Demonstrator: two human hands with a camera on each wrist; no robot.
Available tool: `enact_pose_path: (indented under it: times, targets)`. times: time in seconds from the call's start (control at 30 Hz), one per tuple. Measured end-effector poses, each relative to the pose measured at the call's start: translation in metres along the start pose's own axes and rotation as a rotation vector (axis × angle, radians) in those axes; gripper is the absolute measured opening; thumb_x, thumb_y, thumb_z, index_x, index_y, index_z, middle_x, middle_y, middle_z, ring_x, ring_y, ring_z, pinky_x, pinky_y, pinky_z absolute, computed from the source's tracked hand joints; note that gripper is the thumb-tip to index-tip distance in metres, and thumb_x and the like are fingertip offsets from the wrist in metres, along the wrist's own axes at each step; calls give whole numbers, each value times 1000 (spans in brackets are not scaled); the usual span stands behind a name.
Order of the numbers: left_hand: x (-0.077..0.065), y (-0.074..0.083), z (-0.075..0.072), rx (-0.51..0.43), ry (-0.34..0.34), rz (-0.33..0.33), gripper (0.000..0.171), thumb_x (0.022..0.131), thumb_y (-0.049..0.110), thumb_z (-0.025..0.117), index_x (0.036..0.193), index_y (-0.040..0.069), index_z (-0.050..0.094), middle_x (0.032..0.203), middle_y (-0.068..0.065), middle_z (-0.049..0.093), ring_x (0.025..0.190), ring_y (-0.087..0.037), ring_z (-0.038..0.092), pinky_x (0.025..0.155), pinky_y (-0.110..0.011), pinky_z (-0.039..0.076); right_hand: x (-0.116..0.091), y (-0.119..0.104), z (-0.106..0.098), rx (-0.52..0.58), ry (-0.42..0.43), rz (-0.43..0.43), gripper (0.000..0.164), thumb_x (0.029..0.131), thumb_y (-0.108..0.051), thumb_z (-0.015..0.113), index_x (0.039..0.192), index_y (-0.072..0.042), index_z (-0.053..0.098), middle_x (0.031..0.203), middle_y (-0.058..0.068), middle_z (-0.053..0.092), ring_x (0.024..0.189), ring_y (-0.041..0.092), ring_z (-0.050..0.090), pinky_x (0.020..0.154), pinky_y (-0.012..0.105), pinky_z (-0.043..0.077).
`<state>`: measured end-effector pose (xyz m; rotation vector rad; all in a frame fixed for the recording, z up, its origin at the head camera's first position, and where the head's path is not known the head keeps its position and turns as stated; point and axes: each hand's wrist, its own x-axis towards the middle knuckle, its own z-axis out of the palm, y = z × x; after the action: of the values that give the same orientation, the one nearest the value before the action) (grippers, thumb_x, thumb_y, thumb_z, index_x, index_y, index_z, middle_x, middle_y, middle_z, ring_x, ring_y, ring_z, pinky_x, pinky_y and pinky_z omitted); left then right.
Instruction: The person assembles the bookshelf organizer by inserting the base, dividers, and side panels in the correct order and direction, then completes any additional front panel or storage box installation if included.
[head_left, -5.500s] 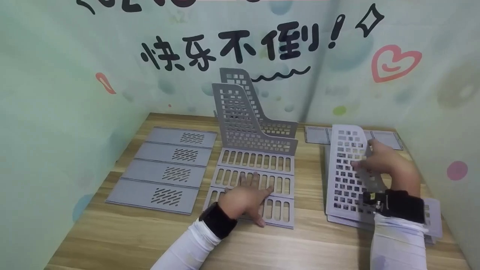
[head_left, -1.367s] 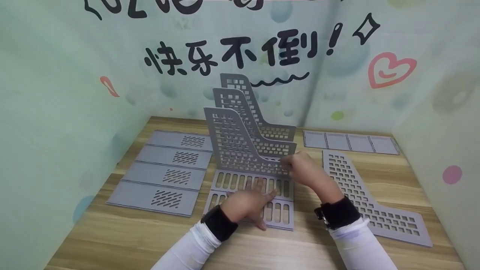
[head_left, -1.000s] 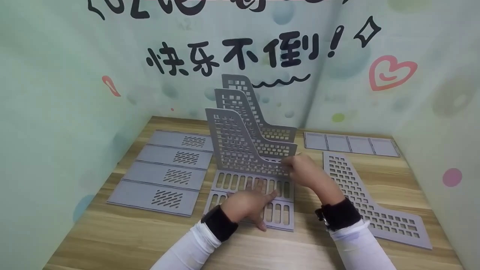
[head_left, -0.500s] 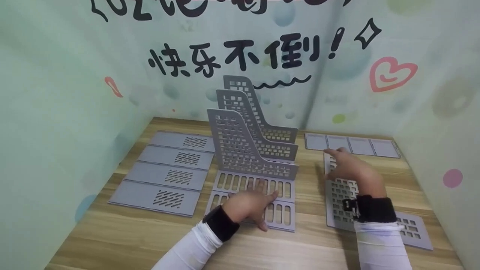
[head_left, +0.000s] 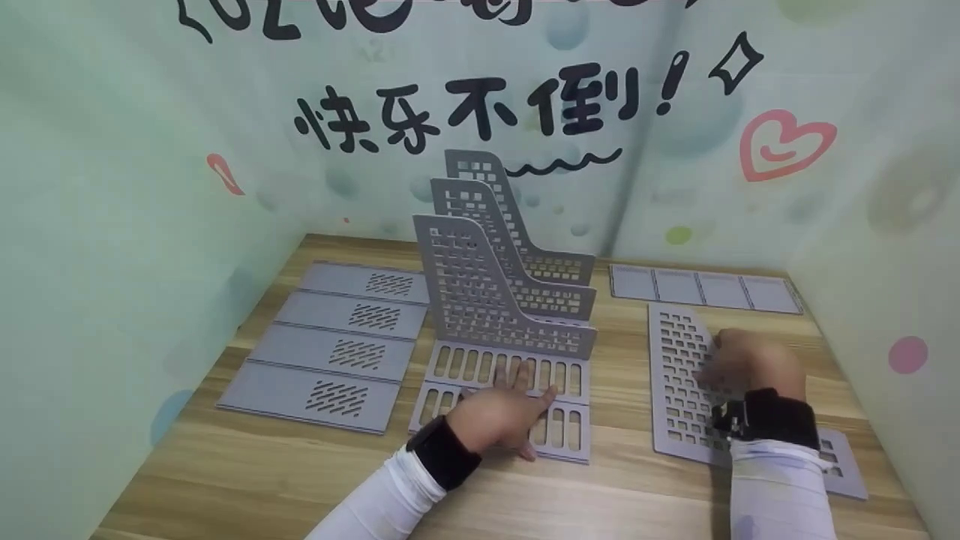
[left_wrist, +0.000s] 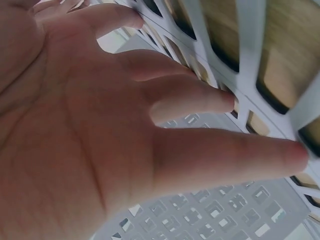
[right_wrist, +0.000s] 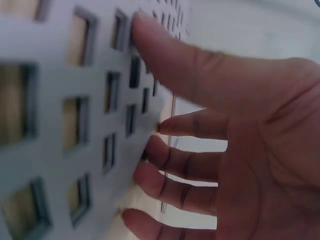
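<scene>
A grey slotted base panel (head_left: 577, 431) lies flat on the wood table, with three perforated side panels (head_left: 480, 285) standing upright in a row on it. My left hand (head_left: 495, 416) rests on the slotted panel with spread, straight fingers, in front of the nearest upright panel. To the right, one more perforated side panel (head_left: 679, 405) lies flat. My right hand (head_left: 757, 367) is at its curved inner edge. In the right wrist view, the thumb touches that panel's face (right_wrist: 50, 120) and the other fingers bend in at its edge, pinching it.
A grey sheet with slanted slots (head_left: 262, 382), divided into strips, lies on the left. At the back right is a narrow grey panel (head_left: 705, 289) with several sections. A printed fabric backdrop (head_left: 375, 202) stands behind and on both sides of the table.
A third side panel came over from the right and now stands on the base. My right hand let it go and moved right to the flat panel. The left hand stays put.
</scene>
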<state>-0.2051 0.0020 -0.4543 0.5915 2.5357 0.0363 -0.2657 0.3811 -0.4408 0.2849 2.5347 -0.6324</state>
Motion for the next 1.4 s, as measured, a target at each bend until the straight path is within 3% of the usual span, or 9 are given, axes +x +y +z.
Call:
enact_pose_path:
  times: [0.2,0.37,0.43,0.6,0.7,0.87,1.1,1.23,1.4]
  targets:
    - [-6,4,1,16,10,-5,106,84,45,86,170,40,22,181,-15,2,165,-50,6,107,-89,33,2,0,0,72,-6,-14,67,80,-28,89,129,1,54,120,21,59,111,40,56,94,54,50]
    - [-10,11,1,66,48,-28,100,86,44,85,168,41,29,181,-9,9,166,-45,11,108,-87,36,0,-1,-16,26,23,-165,93,87,-34,84,153,12,37,131,31,60,119,45,60,106,64,49]
    - [-12,15,2,115,73,-21,89,90,40,82,166,41,35,181,-4,14,167,-41,15,109,-84,39,-7,-7,-25,33,67,-217,94,90,-37,82,155,12,36,131,30,64,117,41,65,105,61,53]
    - [-20,30,9,276,105,23,59,106,21,59,162,35,46,178,9,26,166,-25,24,111,-74,47,-36,-25,-36,162,231,-363,65,97,-32,79,146,0,53,125,24,73,106,31,76,87,38,59]
    - [-25,36,17,295,81,29,57,108,25,54,163,30,44,178,10,25,166,-22,25,113,-71,48,-58,-34,-38,189,310,-461,57,97,-24,79,146,-4,57,130,24,73,111,36,75,87,35,61]
    - [-32,39,31,215,44,31,74,102,47,65,167,26,36,180,0,20,165,-30,27,112,-71,48,-90,-47,-39,125,357,-549,42,93,-12,81,133,-8,69,119,16,79,104,27,76,84,23,58]
    - [-39,34,39,110,0,79,119,78,77,77,171,41,14,182,-12,2,167,-40,11,114,-82,36,-111,-67,-34,24,274,-620,35,87,-6,84,120,-4,74,105,11,82,90,16,76,78,22,59]
    - [-39,34,37,159,-43,82,136,67,76,86,171,42,7,181,-12,-6,168,-40,4,115,-84,33,-109,-79,-27,-16,219,-623,29,87,-6,84,115,-3,76,101,8,82,88,18,75,79,28,60]
    - [-35,38,38,175,-62,49,143,62,66,94,171,43,5,181,-11,-10,168,-39,-2,118,-82,32,-104,-91,-19,-40,190,-652,20,86,-3,83,105,-1,78,93,7,80,81,17,69,74,31,59]
